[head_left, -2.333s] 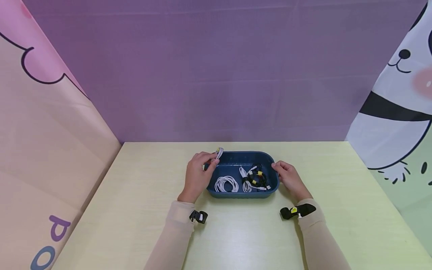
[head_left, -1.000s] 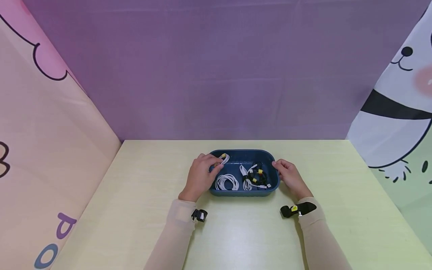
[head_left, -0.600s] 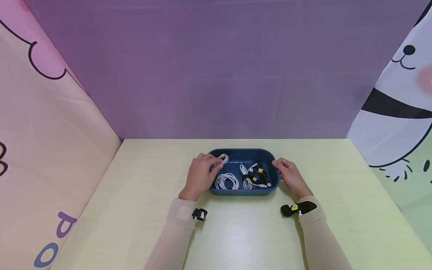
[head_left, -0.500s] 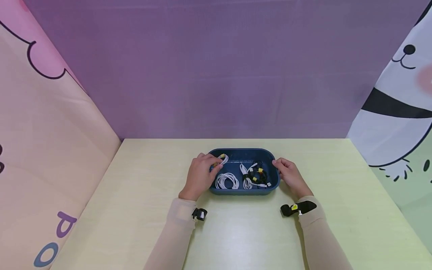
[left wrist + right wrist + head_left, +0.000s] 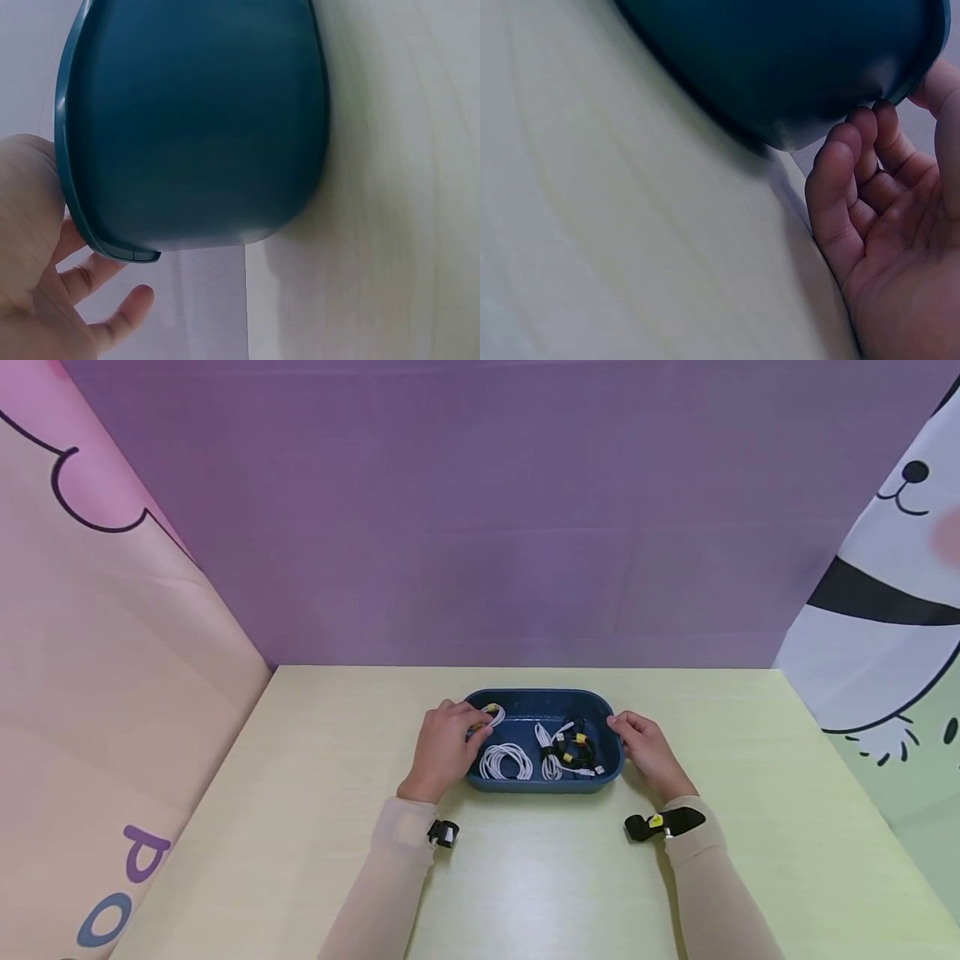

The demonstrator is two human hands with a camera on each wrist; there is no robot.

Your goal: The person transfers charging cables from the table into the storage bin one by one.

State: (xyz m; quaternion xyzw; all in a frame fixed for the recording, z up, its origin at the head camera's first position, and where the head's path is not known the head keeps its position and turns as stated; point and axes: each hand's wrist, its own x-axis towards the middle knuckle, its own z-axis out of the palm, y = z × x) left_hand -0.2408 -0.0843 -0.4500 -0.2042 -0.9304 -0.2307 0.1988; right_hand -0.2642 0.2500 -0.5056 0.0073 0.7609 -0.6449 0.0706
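Note:
A dark blue oblong bin (image 5: 543, 785) stands on the table with bundled cables in it. My left hand (image 5: 441, 750) reaches over its left end, thumb and fingers pinching a small white cable coil (image 5: 498, 713) with a yellow piece on it, at the back left corner. With thumb and fingers, my right hand (image 5: 647, 750) grips the rim at the right end. Inside lie a round white cable coil (image 5: 491, 767) at the front left, a strapped white cable bundle (image 5: 551, 767) and a black cable bundle (image 5: 581, 753) with yellow bits. The left wrist view hides the held coil behind the bin wall (image 5: 195, 127).
The pale wooden table (image 5: 525, 877) runs back to a purple backdrop (image 5: 487, 527). A pink and cream printed sheet (image 5: 135, 660) borders the left side, and a panda-printed sheet (image 5: 885, 677) the right.
Since the first frame, my left hand has lowered the small white coil from above the left rim into the bin's back left corner. The right hand keeps its grip on the rim.

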